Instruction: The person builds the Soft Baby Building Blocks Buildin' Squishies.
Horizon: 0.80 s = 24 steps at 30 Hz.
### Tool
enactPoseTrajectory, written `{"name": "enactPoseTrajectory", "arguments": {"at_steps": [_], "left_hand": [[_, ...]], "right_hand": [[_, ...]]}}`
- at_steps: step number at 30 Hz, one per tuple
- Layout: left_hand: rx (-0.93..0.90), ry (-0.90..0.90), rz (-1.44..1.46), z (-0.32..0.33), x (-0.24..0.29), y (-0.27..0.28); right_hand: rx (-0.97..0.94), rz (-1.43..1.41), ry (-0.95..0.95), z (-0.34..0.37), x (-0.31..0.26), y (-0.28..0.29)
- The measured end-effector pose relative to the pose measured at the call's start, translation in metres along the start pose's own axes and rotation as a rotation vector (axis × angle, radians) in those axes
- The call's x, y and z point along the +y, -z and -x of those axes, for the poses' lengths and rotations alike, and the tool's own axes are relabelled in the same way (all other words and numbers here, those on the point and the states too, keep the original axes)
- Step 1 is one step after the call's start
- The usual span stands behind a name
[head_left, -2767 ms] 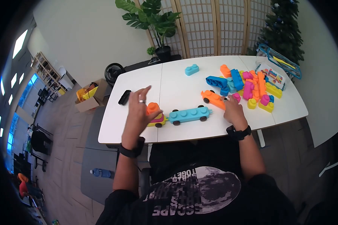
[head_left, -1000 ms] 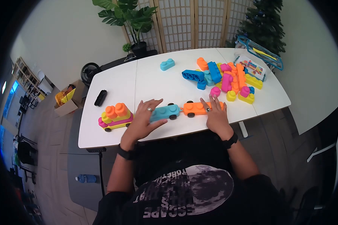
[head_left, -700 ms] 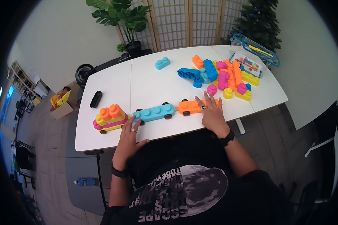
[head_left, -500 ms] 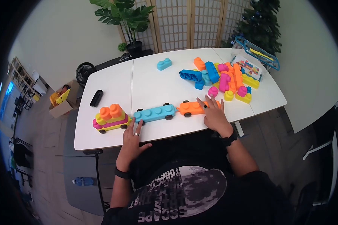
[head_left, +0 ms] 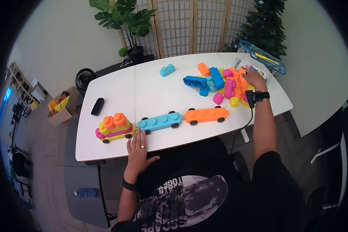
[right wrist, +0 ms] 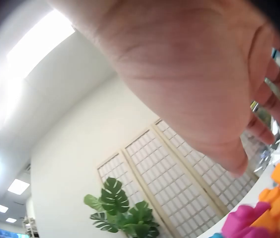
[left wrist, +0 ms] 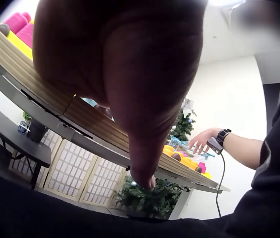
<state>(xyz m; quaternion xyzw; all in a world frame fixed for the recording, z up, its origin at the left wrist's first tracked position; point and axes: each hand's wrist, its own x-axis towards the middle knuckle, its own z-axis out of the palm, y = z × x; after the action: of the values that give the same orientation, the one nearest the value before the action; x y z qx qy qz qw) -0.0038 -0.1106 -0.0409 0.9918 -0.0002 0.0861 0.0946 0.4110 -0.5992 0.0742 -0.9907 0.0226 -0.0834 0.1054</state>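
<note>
A toy train of building-block cars stands along the table's front side. Its yellow car [head_left: 118,134] bears pink, yellow and orange blocks; a light blue car [head_left: 159,121] and an orange car [head_left: 206,115] follow to the right. My left hand [head_left: 138,154] lies at the front edge, straight fingertips by the joint between the yellow and light blue cars. Over the heap of loose blocks at the right, my right hand [head_left: 255,79] reaches out above the orange blocks [head_left: 241,83]. In the right wrist view its fingers are spread and hold nothing visible.
A light blue block [head_left: 167,70] sits alone at the back, a black case [head_left: 98,106] at the left. Beyond the heap stands a clear zip bag [head_left: 261,58] with blue trim. A cable [head_left: 246,125] hangs from the right wrist camera.
The orange car has been brought into line behind the light blue car. My right hand has left it and moved to the heap; my left hand has drawn back to the table's front edge.
</note>
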Motion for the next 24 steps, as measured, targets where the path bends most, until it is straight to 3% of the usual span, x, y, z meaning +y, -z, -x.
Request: {"name": "enactPoseTrajectory", "arguments": {"at_steps": [3,7,10,11,12,16,18,20,22,24], "left_hand": [[-0.003,0.004,-0.035,0.001,0.000,-0.001],[0.021,-0.013,-0.070,0.002,0.001,-0.001],[-0.004,-0.001,-0.059,0.002,0.004,0.005],[0.000,0.000,-0.050,0.002,0.004,0.006],[0.001,0.005,-0.040,0.002,0.005,0.007],[0.017,0.015,-0.031,0.003,0.007,0.009],[0.013,0.011,-0.023,0.004,0.006,0.009],[-0.005,0.010,-0.013,0.005,0.007,0.011],[0.004,0.023,-0.014,0.005,0.007,0.010],[0.001,0.032,-0.021,0.004,0.007,0.009]], "right_hand": [[-0.056,0.060,-0.082,-0.035,0.041,-0.001],[-0.341,-0.040,-0.179,-0.045,0.043,-0.022],[-0.026,-0.061,0.076,-0.057,0.067,-0.065],[-0.196,-0.054,-0.010,-0.070,0.065,-0.060],[-0.120,-0.085,-0.036,-0.081,0.070,-0.077],[-0.355,-0.284,-0.090,-0.031,0.027,-0.035],[-0.205,-0.048,-0.027,-0.099,0.074,-0.087],[-0.088,-0.250,0.038,-0.091,0.073,-0.066],[0.122,-0.028,-0.057,-0.108,0.077,-0.061],[0.184,-0.149,0.062,-0.104,0.062,-0.034]]}}
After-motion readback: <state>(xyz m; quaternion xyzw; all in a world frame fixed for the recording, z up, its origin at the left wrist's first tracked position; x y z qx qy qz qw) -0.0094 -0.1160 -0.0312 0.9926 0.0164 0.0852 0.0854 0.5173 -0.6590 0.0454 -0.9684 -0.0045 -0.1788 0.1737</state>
